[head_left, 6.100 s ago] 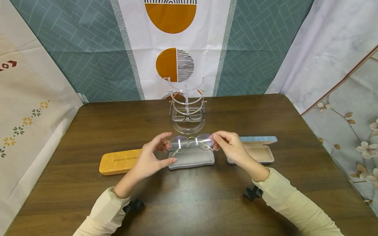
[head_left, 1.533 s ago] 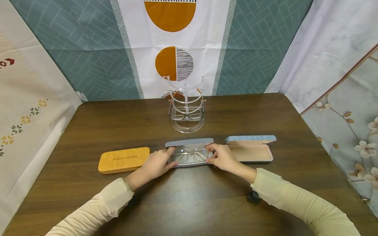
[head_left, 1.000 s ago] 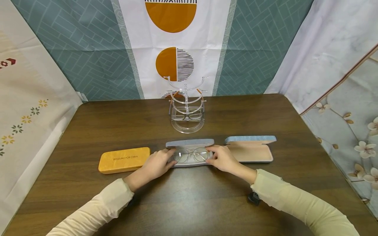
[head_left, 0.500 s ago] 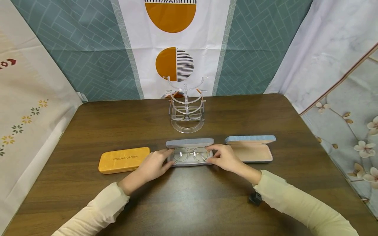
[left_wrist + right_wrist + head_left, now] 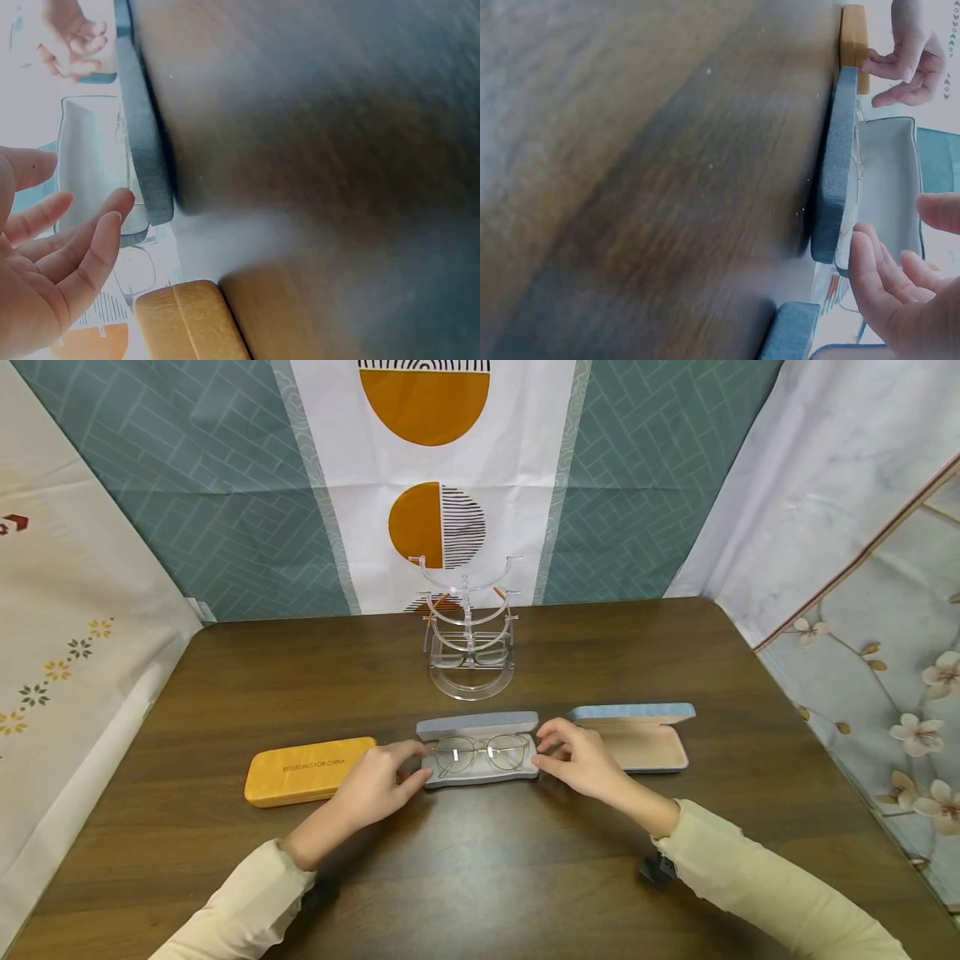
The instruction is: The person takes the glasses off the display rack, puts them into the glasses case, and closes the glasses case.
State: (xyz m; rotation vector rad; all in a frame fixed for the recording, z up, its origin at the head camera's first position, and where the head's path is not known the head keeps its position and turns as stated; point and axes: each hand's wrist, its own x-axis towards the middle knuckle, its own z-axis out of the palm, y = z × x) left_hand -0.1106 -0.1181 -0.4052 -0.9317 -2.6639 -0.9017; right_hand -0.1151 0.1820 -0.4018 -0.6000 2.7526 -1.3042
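Observation:
A pair of thin-framed round eyeglasses (image 5: 480,753) lies in the grey glasses case (image 5: 477,723), whose lid stands raised at the back. My left hand (image 5: 381,781) is at the case's left end, thumb and fingers apart with nothing between them. At the right end is my right hand (image 5: 581,760), its fingers loosely bent and holding nothing. In the left wrist view the left hand's fingers (image 5: 90,262) are spread beside the case. The right wrist view has the right hand (image 5: 907,285) close to the case's near corner; whether it touches the case I cannot tell.
A closed yellow glasses case (image 5: 309,772) lies to the left. On the right, an open blue case (image 5: 645,747) with a beige lining sits near the right hand. Behind, a clear tiered display stand (image 5: 471,685) carries more glasses on the brown table (image 5: 315,677).
Earlier both hands held the eyeglasses above the closed grey case. Now the case is open with the glasses inside, and both hands have let go and drawn apart slightly.

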